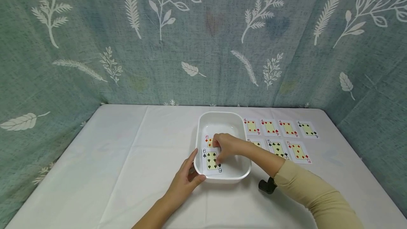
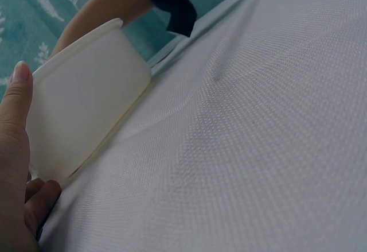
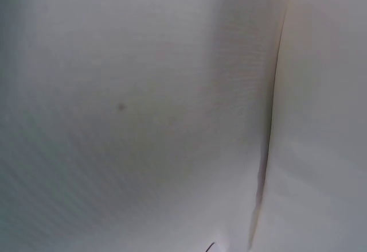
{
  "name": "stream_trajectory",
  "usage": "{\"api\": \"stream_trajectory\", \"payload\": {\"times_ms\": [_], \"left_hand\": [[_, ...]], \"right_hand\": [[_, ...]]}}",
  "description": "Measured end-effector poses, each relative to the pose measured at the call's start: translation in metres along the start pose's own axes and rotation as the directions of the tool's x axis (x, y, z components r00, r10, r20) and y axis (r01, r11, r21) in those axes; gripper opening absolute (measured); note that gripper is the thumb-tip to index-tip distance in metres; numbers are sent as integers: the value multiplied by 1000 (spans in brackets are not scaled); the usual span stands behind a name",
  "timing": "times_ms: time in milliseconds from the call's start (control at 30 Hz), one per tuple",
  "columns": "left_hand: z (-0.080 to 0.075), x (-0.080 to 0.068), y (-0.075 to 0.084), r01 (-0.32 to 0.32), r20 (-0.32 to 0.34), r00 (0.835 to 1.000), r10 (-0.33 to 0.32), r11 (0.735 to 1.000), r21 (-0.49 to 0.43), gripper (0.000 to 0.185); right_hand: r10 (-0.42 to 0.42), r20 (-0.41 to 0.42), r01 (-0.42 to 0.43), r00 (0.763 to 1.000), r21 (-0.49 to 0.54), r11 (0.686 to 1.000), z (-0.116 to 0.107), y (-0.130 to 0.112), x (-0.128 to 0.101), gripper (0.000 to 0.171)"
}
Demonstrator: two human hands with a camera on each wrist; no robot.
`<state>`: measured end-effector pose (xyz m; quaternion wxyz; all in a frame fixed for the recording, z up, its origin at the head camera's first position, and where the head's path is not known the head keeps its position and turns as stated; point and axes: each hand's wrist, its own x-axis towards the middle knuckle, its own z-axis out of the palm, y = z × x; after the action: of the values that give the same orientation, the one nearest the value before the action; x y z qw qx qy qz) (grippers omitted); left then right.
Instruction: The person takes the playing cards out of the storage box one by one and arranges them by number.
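A white plastic tray (image 1: 235,178) stands on the table, with my left hand (image 1: 182,183) gripping its near left corner. In the left wrist view, the left thumb (image 2: 17,100) lies along the tray's wall (image 2: 86,91), and curled fingers are low by its base. Inside the tray, my right hand (image 1: 227,146) holds a six of spades playing card (image 1: 210,162) by its right side, thumb over the card. Just beyond it lies a six of diamonds (image 1: 210,142), partly covered by the fingers. Neither card shows in the right wrist view.
Right of the tray, fours lie face up in a back row, including a four of diamonds (image 1: 252,126) and a black four (image 1: 307,130). Fives, including a five of diamonds (image 1: 298,152), form a nearer row, partly behind the right forearm. A patterned curtain (image 1: 203,45) hangs behind.
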<state>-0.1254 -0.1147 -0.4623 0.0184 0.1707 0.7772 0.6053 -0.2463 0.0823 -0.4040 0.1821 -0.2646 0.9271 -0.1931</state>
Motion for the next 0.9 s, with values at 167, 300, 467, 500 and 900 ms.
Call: {"api": "stream_trajectory", "payload": {"times_ms": [167, 300, 467, 500, 900], "left_hand": [[0, -1, 2, 17, 2, 1000, -17, 1000, -11, 83], [0, 0, 1, 14, 5, 1000, -14, 1000, -14, 83], [0, 1, 0, 2, 4, 1000, -2, 1000, -5, 82], [0, 1, 0, 2, 3, 1000, -2, 1000, -4, 82], [1, 0, -1, 10, -9, 1000, -10, 1000, -15, 81]], "right_hand": [[3, -27, -2, 1000, 27, 1000, 1, 0, -2, 49], [-35, -72, 40, 997, 60, 997, 1, 1, -3, 42], [-68, -112, 79, 991, 97, 992, -3, 0, -7, 30], [-74, -119, 86, 990, 103, 991, -4, 0, -8, 29], [-65, -110, 99, 992, 337, 936, -11, 2, -22, 20]]}}
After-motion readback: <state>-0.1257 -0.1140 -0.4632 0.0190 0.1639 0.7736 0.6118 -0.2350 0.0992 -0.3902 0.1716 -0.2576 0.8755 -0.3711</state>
